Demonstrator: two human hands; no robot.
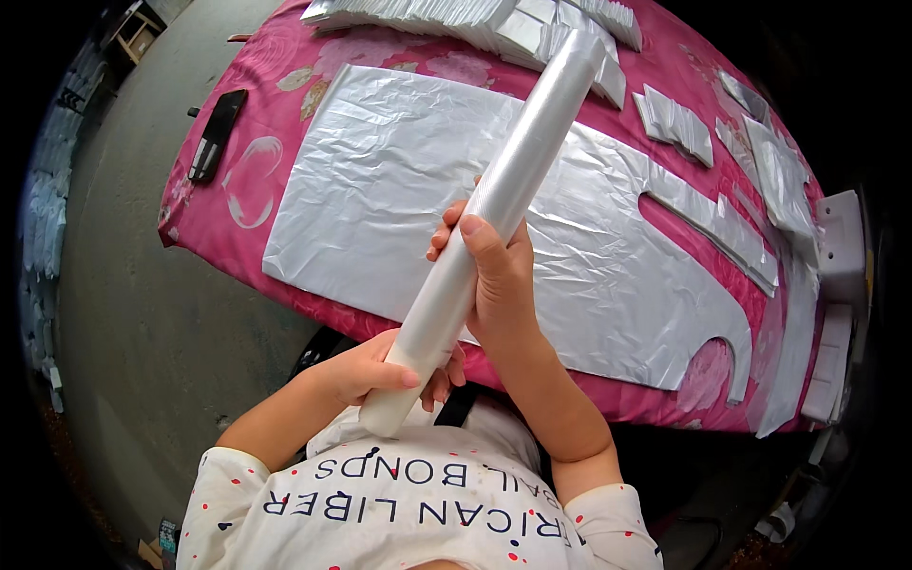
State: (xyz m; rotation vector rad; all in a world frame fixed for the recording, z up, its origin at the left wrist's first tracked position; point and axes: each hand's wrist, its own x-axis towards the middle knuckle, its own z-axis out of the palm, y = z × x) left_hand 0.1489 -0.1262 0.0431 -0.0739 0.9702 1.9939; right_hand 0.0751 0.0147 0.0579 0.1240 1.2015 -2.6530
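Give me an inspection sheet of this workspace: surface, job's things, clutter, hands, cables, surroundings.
Surface: table under a pink flowered cloth.
Job's things: rolled clear plastic tube held slanting over a flat stack of cut white plastic bag sheets.
Clutter: folded white packs along the far edge, smaller folded piles and strips at right, black handheld tool at left.
Hands: left hand in a closed grip near the roll's lower end; right hand wrapped around its middle.
Cables: nothing seen.
Surroundings: grey concrete floor; white boxes at right.

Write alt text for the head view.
Both hands grip a rolled white plastic tube: left hand near its lower end, right hand at mid-length. Beneath lies a flat stack of white plastic bags on a pink floral cloth.
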